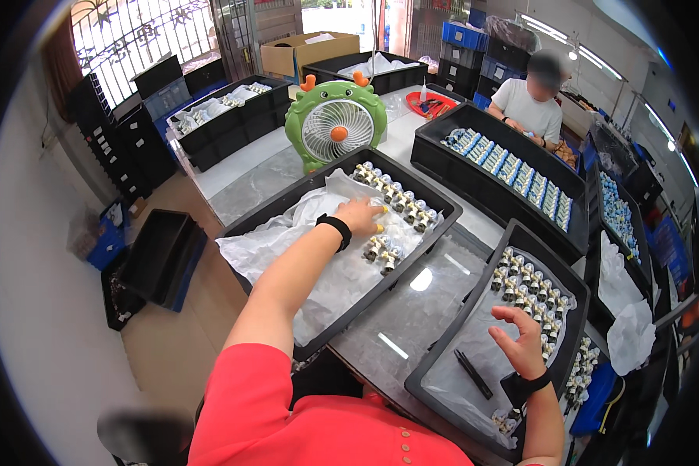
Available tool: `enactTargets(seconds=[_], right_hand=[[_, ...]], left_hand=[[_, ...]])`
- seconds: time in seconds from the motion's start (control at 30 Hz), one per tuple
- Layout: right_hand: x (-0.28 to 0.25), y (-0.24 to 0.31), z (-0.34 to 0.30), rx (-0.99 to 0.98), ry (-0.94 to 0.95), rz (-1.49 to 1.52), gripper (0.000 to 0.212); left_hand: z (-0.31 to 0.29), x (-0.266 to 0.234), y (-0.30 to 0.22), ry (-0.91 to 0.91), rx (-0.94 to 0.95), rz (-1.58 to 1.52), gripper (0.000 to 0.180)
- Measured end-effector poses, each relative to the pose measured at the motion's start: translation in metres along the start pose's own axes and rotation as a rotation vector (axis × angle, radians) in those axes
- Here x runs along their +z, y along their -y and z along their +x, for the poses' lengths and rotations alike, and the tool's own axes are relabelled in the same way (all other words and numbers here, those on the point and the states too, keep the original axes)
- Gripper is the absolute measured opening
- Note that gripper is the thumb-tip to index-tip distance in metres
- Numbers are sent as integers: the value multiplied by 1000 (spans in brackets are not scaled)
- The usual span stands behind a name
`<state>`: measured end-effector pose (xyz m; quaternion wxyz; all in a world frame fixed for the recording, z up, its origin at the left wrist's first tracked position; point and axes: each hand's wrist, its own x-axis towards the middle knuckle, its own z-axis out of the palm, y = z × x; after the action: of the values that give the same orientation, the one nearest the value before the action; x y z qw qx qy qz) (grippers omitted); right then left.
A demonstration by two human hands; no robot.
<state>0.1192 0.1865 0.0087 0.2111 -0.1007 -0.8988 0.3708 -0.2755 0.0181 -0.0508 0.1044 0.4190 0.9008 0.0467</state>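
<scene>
My left hand (356, 217) reaches into a black tray (318, 334) lined with white paper. Its fingers are spread, with yellow covers on two fingertips, beside small white-and-dark figurines (396, 196) standing in rows. Whether a fingertip touches one is hard to make out. A smaller group of figurines (382, 252) stands nearer the tray's right wall. Over a second black tray (431, 380) on the right hovers my right hand (523, 342), thumb and forefinger curved apart with nothing visible between them. Below it are more figurines (530, 281) in rows and a black pen (474, 374) on the lining.
A green cartoon fan (335, 124) stands behind the left tray. Farther right, a deep black crate (489, 182) holds rows of blue-and-white pieces, with a person (532, 101) seated beyond. A red dish (431, 103) holds tools. Empty black crates (159, 260) lie on the floor.
</scene>
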Motion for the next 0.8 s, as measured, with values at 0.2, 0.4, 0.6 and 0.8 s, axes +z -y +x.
enactTargets(seconds=[0.2,0.4,0.6,0.8], right_hand=[[0,-1,0,33,6,13,28],[-1,1,1,23,19,-4,27],[0,-1,1,41,18,11,27],[-1,-3,2,27,31,-23,26]], left_hand=[[12,5,10,-68,57,-109,64],[28,0,17,-150,-124,-88,67],[41,-17,22,-8,-172,-10,76],[57,-25,35,83,-110,-89,81]])
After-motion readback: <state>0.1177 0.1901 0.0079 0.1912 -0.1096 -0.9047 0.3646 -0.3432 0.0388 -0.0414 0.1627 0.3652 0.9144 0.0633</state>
